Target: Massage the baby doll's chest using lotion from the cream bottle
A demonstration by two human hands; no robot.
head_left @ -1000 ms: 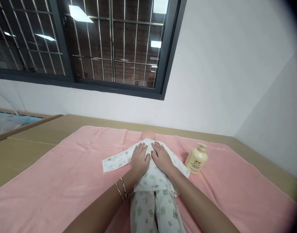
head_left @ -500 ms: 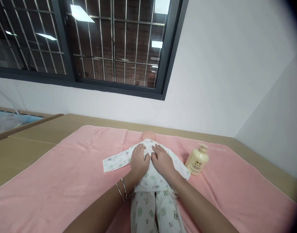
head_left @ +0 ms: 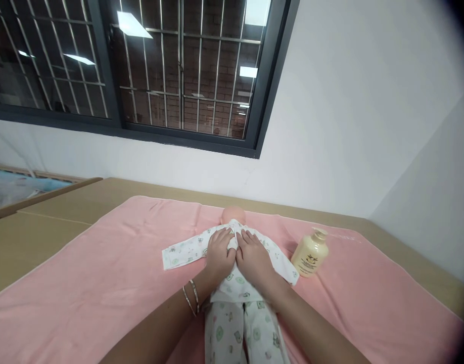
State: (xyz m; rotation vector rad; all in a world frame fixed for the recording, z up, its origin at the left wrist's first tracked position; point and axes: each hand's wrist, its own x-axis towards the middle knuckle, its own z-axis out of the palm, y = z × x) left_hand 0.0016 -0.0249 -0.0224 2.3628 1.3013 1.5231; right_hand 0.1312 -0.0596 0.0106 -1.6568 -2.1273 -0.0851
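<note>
Operator: Fingers (head_left: 221,236) of the left hand (head_left: 219,255) — state and position?

Inspector: Extended and loosely spread, laid flat on the chest of the doll (head_left: 235,273). They pinch nothing. The right hand (head_left: 253,258) lies just beside the left, thumbs nearly touching, its fingers likewise flat on the printed top (head_left: 186,248).

Operator: Location and long axis of the doll?

Inspector: It lies on its back on the pink towel (head_left: 84,283) that covers the bench (head_left: 38,222). The long axis runs straight away from the person: legs toward the camera, head (head_left: 233,214) at the far end, toward the wall. The fingertips point along that axis, toward the head, which lies just beyond them.

Operator: Which hand is nearer the loose sleeve?

Inspector: The left. One sleeve extends flat to the left, at a right angle to the axis, starting beside the left hand. The other sleeve runs out to the right, partly under the right hand.

Operator: Adjacent items?

Inspector: One cream bottle (head_left: 310,256), near the right sleeve end but not touching it. The right hand is the nearer one.
</note>
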